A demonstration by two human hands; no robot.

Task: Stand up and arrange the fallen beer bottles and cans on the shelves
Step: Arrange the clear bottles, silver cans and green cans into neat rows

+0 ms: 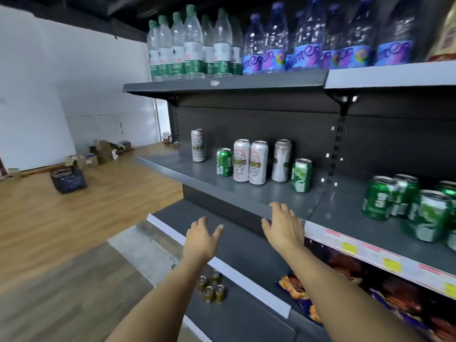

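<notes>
The cans on the middle shelf [246, 193] are all standing up now, none lying down that I can see. In the left part there are four tall silver cans: one alone at the back [198, 145], two side by side [250, 160], and one more [281, 160]. With them are two short green cans [224, 162] and [301, 175]. To the right is a bunch of green cans [404, 201]; I can count about five, but the edge cuts some off. I think cans like these are smooth, round and a bit slippery, and thin enough to dent, so hold one around its middle. Both hands hold nothing, fingers spread wide: the right hand [283, 225] rests on the shelf's front edge, the left hand [202, 239] hangs in the air just below it. Four small cans [212, 287] stand on the low shelf, and many water bottles [192, 45] stand up top
</notes>
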